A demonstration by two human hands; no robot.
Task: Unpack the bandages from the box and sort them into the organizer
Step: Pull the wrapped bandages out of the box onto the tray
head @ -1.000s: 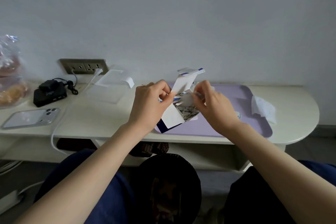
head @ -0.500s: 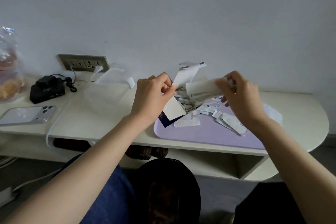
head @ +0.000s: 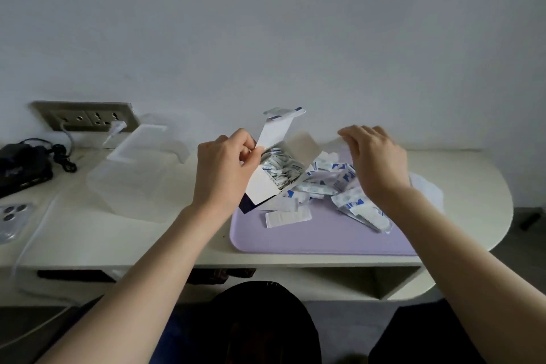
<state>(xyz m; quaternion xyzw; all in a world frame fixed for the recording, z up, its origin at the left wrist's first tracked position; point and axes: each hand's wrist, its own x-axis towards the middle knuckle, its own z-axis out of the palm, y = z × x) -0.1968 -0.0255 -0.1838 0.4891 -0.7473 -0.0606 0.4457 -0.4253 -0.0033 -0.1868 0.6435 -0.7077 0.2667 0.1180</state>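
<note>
A person's left hand (head: 224, 168) pinches the open white-and-blue cardboard box (head: 261, 189), which is tilted over a lilac plastic tray (head: 310, 241) with white wrapped bandages (head: 280, 170) inside. A spilled pile (head: 325, 183) lies on the tray. The right hand (head: 375, 162) hovers above it, fingers loosely bent and empty. A clear plastic organizer (head: 127, 183) sits to the left.
</note>
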